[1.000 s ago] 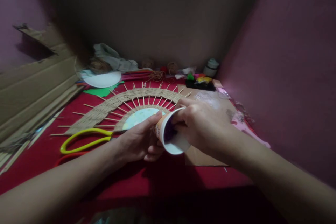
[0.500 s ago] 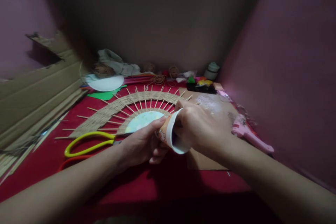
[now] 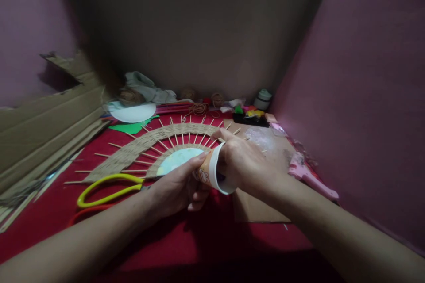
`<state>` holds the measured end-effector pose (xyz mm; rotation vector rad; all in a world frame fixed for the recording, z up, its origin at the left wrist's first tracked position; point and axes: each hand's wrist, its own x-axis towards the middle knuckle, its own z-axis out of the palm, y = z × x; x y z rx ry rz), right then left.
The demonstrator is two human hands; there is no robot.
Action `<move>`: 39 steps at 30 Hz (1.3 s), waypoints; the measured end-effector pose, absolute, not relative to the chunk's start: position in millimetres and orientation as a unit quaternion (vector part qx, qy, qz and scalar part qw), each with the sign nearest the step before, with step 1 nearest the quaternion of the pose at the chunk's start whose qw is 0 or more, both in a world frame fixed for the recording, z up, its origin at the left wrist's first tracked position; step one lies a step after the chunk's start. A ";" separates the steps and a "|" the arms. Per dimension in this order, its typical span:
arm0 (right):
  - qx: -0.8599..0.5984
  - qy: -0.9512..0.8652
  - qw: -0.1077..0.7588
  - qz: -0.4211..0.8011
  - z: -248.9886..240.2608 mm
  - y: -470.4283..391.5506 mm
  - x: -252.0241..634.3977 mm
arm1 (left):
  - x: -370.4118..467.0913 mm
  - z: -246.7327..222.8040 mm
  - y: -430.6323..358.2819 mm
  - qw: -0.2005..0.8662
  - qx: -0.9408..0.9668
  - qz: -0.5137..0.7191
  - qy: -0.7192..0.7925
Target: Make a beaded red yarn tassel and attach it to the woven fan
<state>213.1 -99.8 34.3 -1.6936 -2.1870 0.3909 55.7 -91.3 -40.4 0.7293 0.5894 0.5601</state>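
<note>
My left hand [image 3: 181, 185] is closed around an orange patterned paper cup [image 3: 206, 170] with a white rim. The cup lies tilted on its side, its mouth facing right. My right hand [image 3: 242, 159] reaches into that mouth; its fingertips are hidden inside, so I cannot see what they hold. Something dark shows within the cup. Behind both hands a half-round woven fan shape [image 3: 149, 137] of sticks and twine lies on the red cloth [image 3: 166, 247], with a pale blue-green half disc [image 3: 179, 160] at its centre.
Yellow-handled scissors [image 3: 109, 177] lie by my left forearm. A pink glue gun [image 3: 312, 177] and a cardboard sheet [image 3: 259, 208] are at right. Along the back are a white plate [image 3: 136, 112], twine balls and a bottle [image 3: 263, 99]. Folded cardboard [image 3: 49, 115] stands at left.
The view has shifted slightly, so the table things sit a little lower and further left. Both hands stay at the cup, with the right hand still in its mouth.
</note>
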 end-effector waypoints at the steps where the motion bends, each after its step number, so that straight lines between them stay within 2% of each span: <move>1: -0.595 -0.774 0.168 0.135 34.1 -99.1 213.0 | 55.6 -40.6 -91.4 0.856 0.346 0.264 0.279; 11: -0.521 -0.838 0.146 0.069 41.6 -97.1 211.9 | 58.4 -37.9 -93.7 0.863 0.337 0.266 0.265; 20: -0.434 -0.880 0.123 0.148 69.4 -94.3 229.6 | 53.6 -35.5 -88.5 0.892 0.277 0.243 0.261; 27: -0.537 -0.834 0.090 0.086 71.4 -94.7 230.0 | 54.5 -34.0 -88.4 0.907 0.273 0.211 0.242; 31: -0.559 -0.810 0.096 0.151 71.7 -94.5 237.0 | 55.2 -39.1 -88.3 0.914 0.296 0.169 0.222; 34: -0.623 -0.752 0.107 0.187 79.1 -84.1 256.7 | 54.7 -39.0 -89.0 0.903 0.307 0.185 0.235; 39: -0.753 -0.639 0.128 0.085 86.0 -45.4 303.2 | 54.4 -35.5 -91.9 0.873 0.324 0.237 0.277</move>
